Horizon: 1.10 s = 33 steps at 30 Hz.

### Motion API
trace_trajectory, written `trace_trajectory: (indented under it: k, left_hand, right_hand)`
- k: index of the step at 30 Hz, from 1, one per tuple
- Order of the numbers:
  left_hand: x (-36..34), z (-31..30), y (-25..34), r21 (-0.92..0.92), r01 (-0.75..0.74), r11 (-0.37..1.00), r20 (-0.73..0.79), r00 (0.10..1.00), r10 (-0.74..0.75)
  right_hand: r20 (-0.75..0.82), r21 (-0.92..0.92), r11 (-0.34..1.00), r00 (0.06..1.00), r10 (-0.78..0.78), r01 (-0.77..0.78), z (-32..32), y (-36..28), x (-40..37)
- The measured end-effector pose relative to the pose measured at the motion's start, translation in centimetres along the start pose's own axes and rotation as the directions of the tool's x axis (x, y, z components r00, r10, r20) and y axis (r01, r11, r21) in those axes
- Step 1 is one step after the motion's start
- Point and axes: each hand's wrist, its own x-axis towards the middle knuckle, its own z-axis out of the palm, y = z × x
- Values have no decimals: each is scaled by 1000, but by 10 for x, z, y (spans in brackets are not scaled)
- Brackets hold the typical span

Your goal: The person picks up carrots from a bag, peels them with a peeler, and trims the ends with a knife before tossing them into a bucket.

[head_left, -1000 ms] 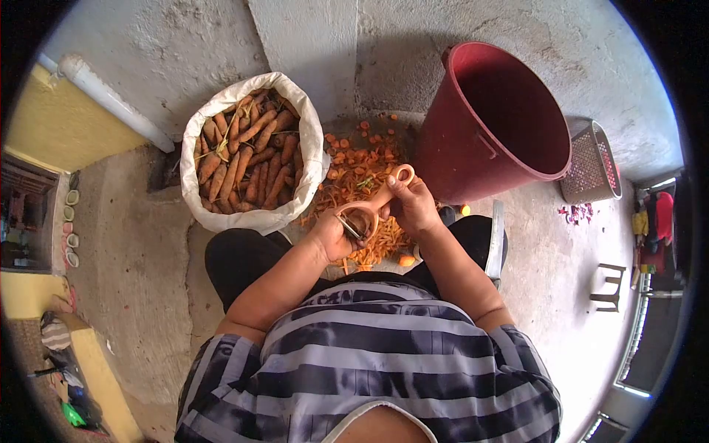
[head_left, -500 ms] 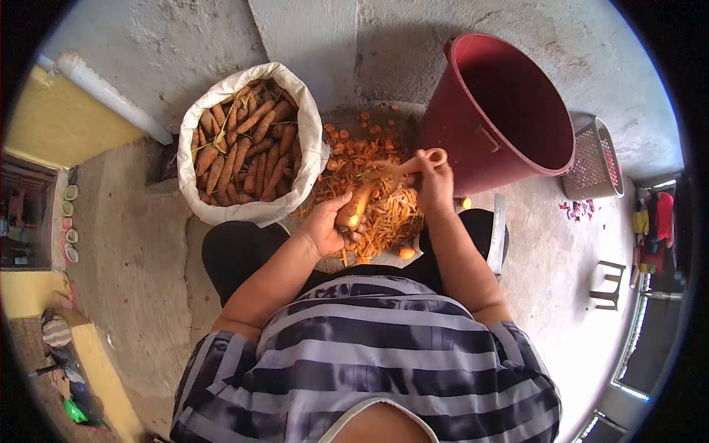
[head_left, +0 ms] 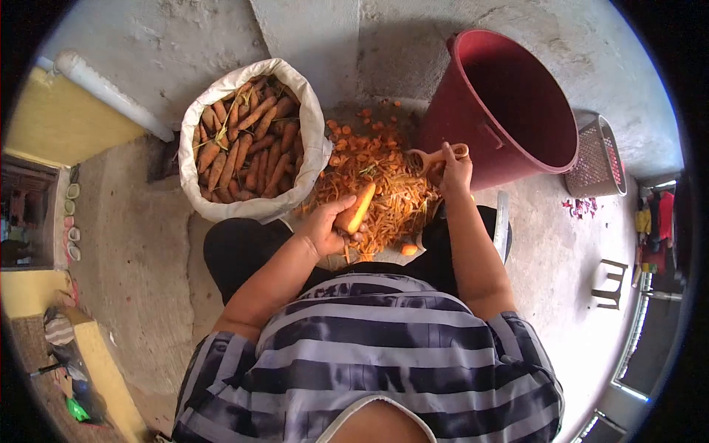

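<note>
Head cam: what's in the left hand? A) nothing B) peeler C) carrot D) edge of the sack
C: the left hand is closed around a carrot over the peel pile, while the peeler sits in the right hand.

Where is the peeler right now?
In the head view, the peeler sits in the right hand, right of centre, between the peelings and the bucket.

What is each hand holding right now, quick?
Left hand: closed around a carrot.
Right hand: closed on a peeler.
</note>
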Motion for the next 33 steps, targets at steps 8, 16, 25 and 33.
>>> trace_trajectory:
  k: [8,16,25,33]
  left_hand:
    - [5,19,-4,22,-65,998,-81,994,67]
    - [0,13,-8,-19,69,997,21,997,-69]
    - [6,10,-3,-35,32,999,-131,991,-37]
    - [4,17,-10,37,-22,999,10,1000,21]
  right_hand:
    - [645,192,909,746,168,-370,58,-40,-106]
    - [455,168,942,871,186,-289,43,-7,-49]
    - [351,206,955,927,132,-214,27,-27,-58]
    - [719,169,898,674,170,-407,54,-27,-89]
